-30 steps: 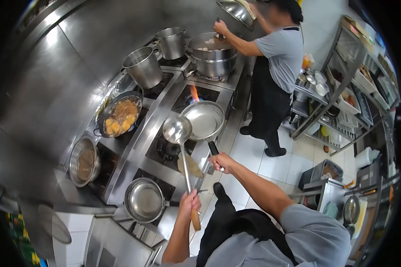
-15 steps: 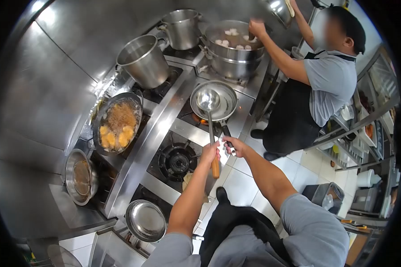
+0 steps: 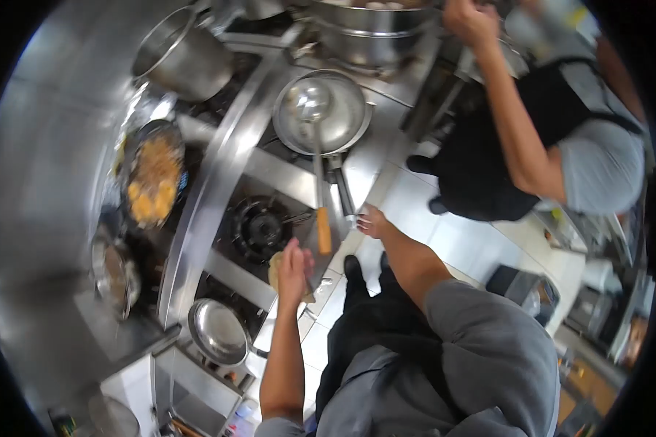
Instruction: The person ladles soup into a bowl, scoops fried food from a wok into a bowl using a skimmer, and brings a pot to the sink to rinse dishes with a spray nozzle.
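A ladle with a wooden handle rests with its bowl inside a frying pan on the stove, nothing gripping it. My left hand, slightly blurred, is below the ladle's handle end, its fingers stretched out and holding nothing. A beige cloth hangs at the stove's front edge, right beside and partly behind that hand. My right hand is just off the tip of the pan's black handle, its fingers loosely apart with nothing visible in them.
An oval pan of frying food sits at the left. A tall pot and a large steel pot stand at the back. Another frying pan is at the near left. A co-worker stands at the right.
My left hand has let go of the ladle and moved down toward the cloth. My right hand has come off the pan handle. The view has shifted, and the co-worker's arm has lowered.
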`<action>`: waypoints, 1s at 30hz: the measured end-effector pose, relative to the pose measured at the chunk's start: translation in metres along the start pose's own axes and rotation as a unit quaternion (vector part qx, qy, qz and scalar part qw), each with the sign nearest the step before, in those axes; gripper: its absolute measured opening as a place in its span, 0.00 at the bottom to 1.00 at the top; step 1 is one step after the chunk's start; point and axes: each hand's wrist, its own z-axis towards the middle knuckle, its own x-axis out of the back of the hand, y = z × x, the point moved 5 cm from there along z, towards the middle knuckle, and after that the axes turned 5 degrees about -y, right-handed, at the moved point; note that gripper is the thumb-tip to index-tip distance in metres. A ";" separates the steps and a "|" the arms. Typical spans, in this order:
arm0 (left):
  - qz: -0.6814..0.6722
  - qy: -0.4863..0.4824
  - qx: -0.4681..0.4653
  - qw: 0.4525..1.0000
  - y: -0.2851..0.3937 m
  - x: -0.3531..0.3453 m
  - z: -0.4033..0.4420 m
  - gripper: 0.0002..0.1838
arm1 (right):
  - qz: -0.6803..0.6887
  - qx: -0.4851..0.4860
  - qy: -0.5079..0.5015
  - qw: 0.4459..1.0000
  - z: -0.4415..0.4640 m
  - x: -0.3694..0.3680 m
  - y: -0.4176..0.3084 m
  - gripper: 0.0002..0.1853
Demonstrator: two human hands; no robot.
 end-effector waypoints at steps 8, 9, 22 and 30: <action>0.027 0.090 0.117 0.989 -0.077 0.011 -0.200 0.20 | -0.104 -0.052 -0.011 0.993 0.044 -0.006 0.015 0.12; 0.020 0.098 0.130 0.987 -0.078 0.006 -0.215 0.20 | -0.092 -0.044 -0.017 0.995 0.049 -0.003 0.016 0.11; 0.222 0.256 0.069 0.938 -0.077 0.008 -0.263 0.17 | -0.069 -0.118 -0.011 0.991 0.057 0.035 0.028 0.23; 0.228 0.387 0.107 0.887 -0.169 0.082 -0.261 0.61 | -0.293 -0.115 0.047 0.948 -0.069 0.120 0.053 0.29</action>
